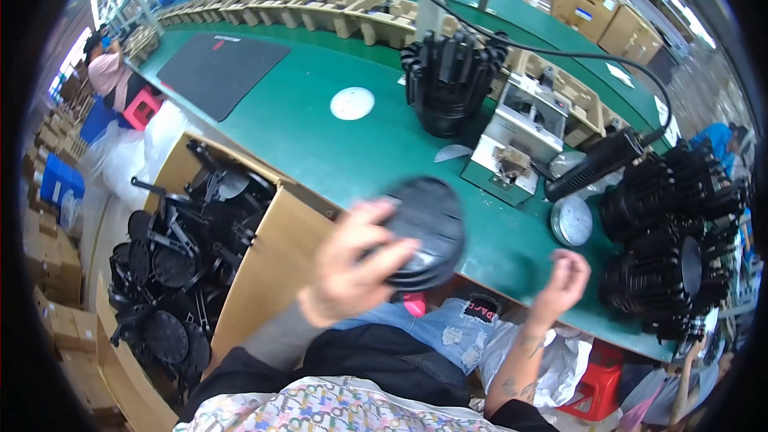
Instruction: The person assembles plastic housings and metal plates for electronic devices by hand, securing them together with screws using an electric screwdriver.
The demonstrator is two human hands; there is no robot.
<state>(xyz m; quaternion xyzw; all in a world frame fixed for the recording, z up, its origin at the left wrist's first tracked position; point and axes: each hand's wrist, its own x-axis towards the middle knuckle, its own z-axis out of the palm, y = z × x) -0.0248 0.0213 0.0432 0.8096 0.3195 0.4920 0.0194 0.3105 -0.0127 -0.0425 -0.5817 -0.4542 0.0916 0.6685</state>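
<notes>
Black, round, ribbed plastic disc (pixel 424 232) sits gripped at its left edge by the left hand (pixel 348 268), lifted above the green workbench's (pixel 304 128) near edge, while the right hand (pixel 564 276), loosely curled and empty, hovers well apart to the disc's right.

Single view only: head-worn fisheye, looks down and forward from person's own eye height. Own forearms enter from lower edge; left hand (pixel 348 268) and right hand (pixel 564 272) close to lens, blurred. Green workbench (pixel 320 124) fills middle, recedes toward upper rim. Cardboard box (pixel 268 260) low at left, near. Straight edges bow at rim; black vignette all round. No second view, no overlap.
</notes>
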